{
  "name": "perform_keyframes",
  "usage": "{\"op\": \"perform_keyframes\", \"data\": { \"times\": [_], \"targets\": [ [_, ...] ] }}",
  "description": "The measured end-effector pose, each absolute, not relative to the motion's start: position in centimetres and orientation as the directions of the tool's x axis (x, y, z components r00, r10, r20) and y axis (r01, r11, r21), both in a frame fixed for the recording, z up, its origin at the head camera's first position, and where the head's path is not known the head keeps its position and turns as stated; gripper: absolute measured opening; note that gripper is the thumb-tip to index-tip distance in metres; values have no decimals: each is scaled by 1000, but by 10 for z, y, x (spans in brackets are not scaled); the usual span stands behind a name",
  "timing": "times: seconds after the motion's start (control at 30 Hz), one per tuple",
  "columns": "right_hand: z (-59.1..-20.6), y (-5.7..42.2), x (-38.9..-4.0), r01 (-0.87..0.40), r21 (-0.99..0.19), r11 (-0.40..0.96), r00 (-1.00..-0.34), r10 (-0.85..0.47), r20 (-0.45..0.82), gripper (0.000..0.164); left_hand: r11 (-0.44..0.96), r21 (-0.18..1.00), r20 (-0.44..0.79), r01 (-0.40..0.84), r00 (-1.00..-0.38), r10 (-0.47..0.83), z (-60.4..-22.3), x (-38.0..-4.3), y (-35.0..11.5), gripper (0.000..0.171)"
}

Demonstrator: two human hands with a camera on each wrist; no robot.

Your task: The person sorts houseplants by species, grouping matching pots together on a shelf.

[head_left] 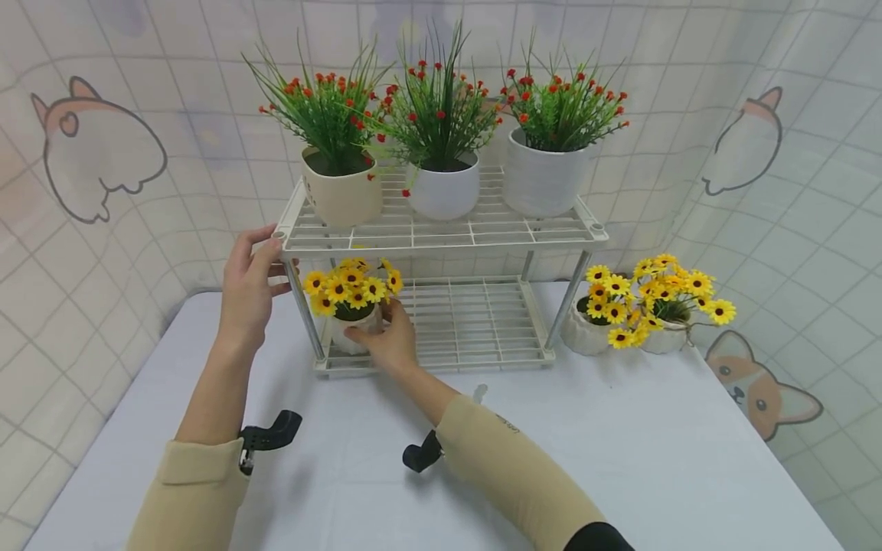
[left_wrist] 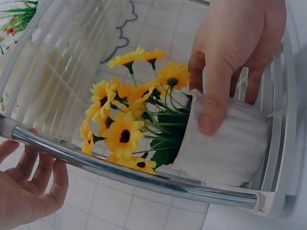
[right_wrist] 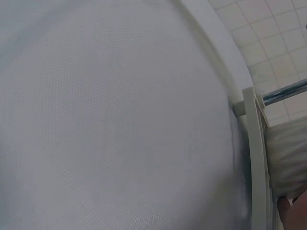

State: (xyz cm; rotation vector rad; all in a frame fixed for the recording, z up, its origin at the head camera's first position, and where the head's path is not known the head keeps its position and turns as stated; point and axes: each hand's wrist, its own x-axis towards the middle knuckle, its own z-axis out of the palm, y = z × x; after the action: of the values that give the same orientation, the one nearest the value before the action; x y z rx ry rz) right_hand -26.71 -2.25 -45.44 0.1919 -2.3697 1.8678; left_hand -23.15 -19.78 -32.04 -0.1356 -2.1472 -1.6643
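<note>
A white two-tier wire rack [head_left: 475,329] with metal posts stands on the table. On the left of its lower shelf sits a white pot [left_wrist: 225,143] of yellow daisy-like flowers [head_left: 351,287]. My right hand [head_left: 394,337] grips this pot from the right, thumb on its near side and the other fingers partly hidden behind it. With my left hand [head_left: 248,287] I hold the rack's upper left front corner, fingers reaching behind the metal post [left_wrist: 134,177]. In the right wrist view only a bit of the right hand [right_wrist: 295,213] shows beside the pot.
Three pots of red-flowered grass, one cream [head_left: 342,191] and two white [head_left: 444,187], line the upper shelf. Right of the rack, two white pots [head_left: 586,329] with yellow flowers stand on the white-covered table [head_left: 620,459]. A tile-patterned curtain [head_left: 207,153] hangs behind.
</note>
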Motion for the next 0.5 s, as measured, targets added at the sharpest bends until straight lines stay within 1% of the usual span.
{"op": "perform_keyframes", "data": {
  "times": [0.1,0.27,0.43,0.5],
  "targets": [
    [-453,-16,-264,-156,-956,247,-987,-69,144,79,287,902,383,324,-906,-181,-321,-231,-197,47],
    [-452,-3,-257,-141,-939,313,-986,-134,103,77,295,895,399,336,-898,-188,-322,-232,-196,47],
    [-452,13,-252,-201,-905,375,-969,-214,126,72,299,888,415,350,-890,-189,-323,-232,-197,46],
    [-451,21,-248,-229,-896,380,-957,-254,137,68,297,888,414,351,-891,-187,-322,-232,-197,46]
  ]
}}
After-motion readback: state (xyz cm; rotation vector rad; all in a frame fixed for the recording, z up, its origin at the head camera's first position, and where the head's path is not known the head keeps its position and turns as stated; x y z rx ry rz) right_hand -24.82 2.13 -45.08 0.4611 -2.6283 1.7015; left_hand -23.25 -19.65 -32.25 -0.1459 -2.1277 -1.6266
